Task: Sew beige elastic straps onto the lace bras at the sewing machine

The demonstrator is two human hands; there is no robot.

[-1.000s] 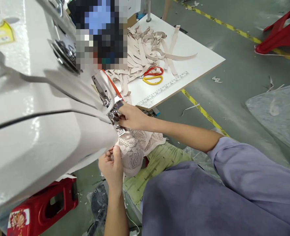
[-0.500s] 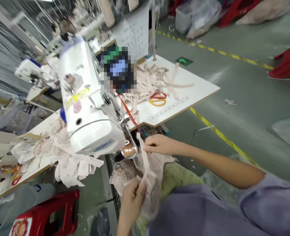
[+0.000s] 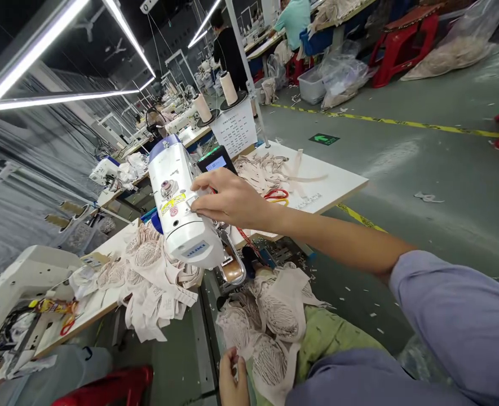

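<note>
My right hand (image 3: 228, 197) is raised at the front of the white sewing machine (image 3: 190, 232), thumb and forefinger apart beside its face. Whether the fingertips touch the machine, I cannot tell. Low in the view, my left hand (image 3: 233, 379) has loosely bent fingers with a gap between thumb and forefinger, and nothing shows between them. It is beside several beige bras (image 3: 270, 363) with wrinkled cups, which are bunched on my lap below the machine's arm. Part of the machine's small screen (image 3: 216, 163) shows behind my right hand.
Beige strips (image 3: 261, 172) and red-and-yellow scissors (image 3: 277, 195) lie on the white table (image 3: 338, 181). More bras (image 3: 148, 254) are heaped left of the machine. A red stool (image 3: 105, 388) stands lower left. Behind are thread cones (image 3: 229, 88), other workers, bags and taped floor lines.
My right hand has let go of the beige fabric and risen to the machine's front. My left hand has moved down, off the fabric strip. The bras now rest on my lap; the view has tilted up.
</note>
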